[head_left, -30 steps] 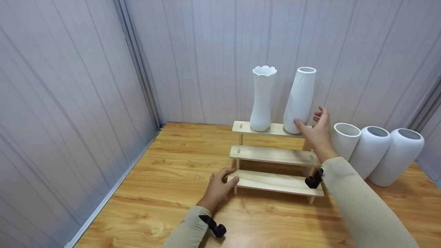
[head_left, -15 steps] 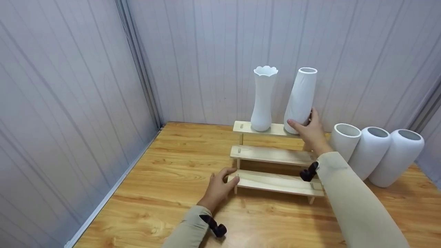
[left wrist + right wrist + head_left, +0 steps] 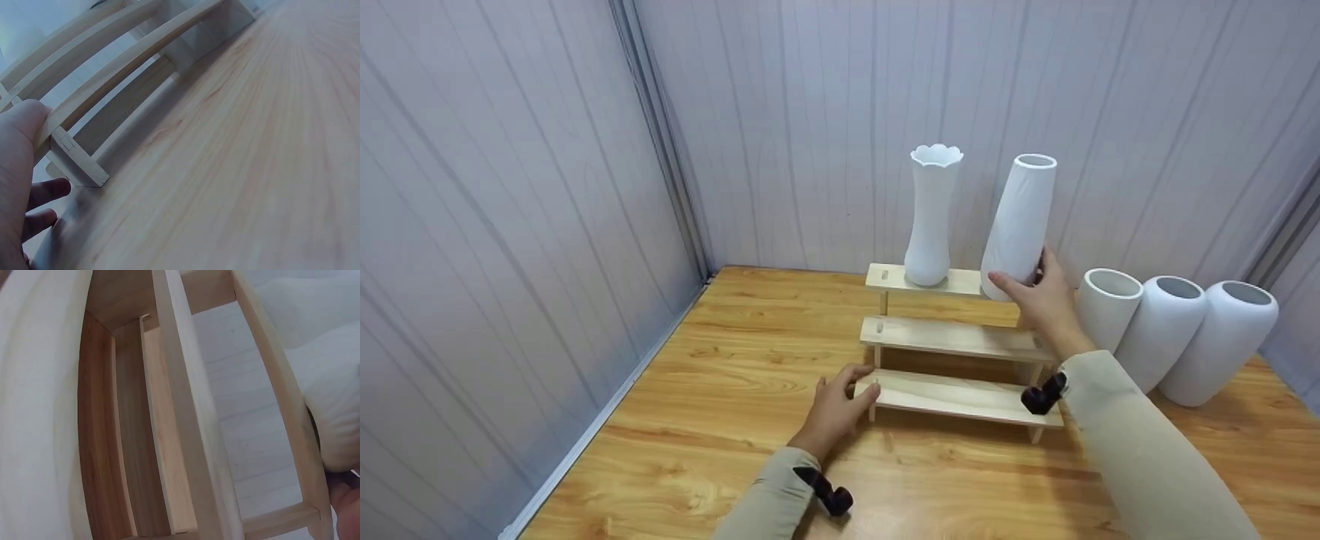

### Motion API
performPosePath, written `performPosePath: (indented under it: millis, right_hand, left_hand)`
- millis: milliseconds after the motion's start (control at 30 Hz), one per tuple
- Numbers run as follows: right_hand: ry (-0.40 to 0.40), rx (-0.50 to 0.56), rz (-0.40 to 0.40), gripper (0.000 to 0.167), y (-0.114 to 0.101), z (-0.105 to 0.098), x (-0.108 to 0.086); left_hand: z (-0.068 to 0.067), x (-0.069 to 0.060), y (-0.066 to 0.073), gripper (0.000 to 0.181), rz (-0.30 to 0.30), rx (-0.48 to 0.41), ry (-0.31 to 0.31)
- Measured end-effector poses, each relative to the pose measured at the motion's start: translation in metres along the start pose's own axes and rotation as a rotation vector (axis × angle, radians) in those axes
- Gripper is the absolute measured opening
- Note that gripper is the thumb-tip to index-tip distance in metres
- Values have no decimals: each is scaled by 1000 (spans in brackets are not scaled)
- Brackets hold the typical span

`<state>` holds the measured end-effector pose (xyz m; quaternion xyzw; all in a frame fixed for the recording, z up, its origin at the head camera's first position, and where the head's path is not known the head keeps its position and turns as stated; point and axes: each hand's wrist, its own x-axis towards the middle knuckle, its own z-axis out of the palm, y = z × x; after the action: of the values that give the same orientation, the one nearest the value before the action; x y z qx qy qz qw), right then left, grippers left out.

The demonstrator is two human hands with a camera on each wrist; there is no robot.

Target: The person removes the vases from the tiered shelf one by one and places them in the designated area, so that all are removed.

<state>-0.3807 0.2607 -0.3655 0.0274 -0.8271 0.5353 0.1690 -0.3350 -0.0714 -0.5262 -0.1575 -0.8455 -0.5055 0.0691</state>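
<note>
My right hand [image 3: 1048, 304] grips the lower part of a tapered white vase [image 3: 1020, 225], thumb in front and fingers round its right side. That vase leans slightly at the right end of the top shelf of a three-tier wooden stand [image 3: 941, 390]. In the right wrist view, the base of the vase [image 3: 340, 416] is close to the top board, with a dark gap between them. At the left end of the lowest shelf, my left hand [image 3: 832, 412] holds the stand, its thumb [image 3: 28, 115] against the board. A scallop-rimmed white vase [image 3: 931, 225] stands upright on the top shelf's left.
Three more white vases stand close together on the table right of the stand: a straight-rimmed one [image 3: 1106, 315] and two with rounded shoulders, the middle vase [image 3: 1162, 337] and the outer vase [image 3: 1222, 349]. A panelled wall [image 3: 810, 135] rises behind the wooden table [image 3: 720, 375].
My right hand has closed round the tapered vase, which has shifted slightly right and down in the view, its base nearer the shelf's front edge. My left hand stays at the stand.
</note>
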Motion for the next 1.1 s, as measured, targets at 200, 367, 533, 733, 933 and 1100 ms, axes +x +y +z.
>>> performPosePath:
  millis: [200, 367, 533, 733, 933, 1100]
  right_hand:
    - [8, -11, -35, 103, -1, -12, -19]
    - [22, -59, -77, 95, 1, -21, -38]
    - [11, -94, -95, 90, 11, -28, -59]
    - [9, -96, -75, 91, 25, -40, -82]
    - [29, -157, -39, 95, 37, -56, -102]
    - [84, -190, -61, 88, 50, -67, -117]
  left_hand:
    - [1, 0, -1, 40, 4, 4, -8]
    - [1, -1, -1, 39, 0, 5, -10]
    - [0, 0, 0, 41, -6, 6, -18]
    - [0, 1, 0, 42, -12, 13, -33]
    - [0, 1, 0, 40, -7, 26, -24]
    - [-1, 0, 2, 41, -14, 31, -31]
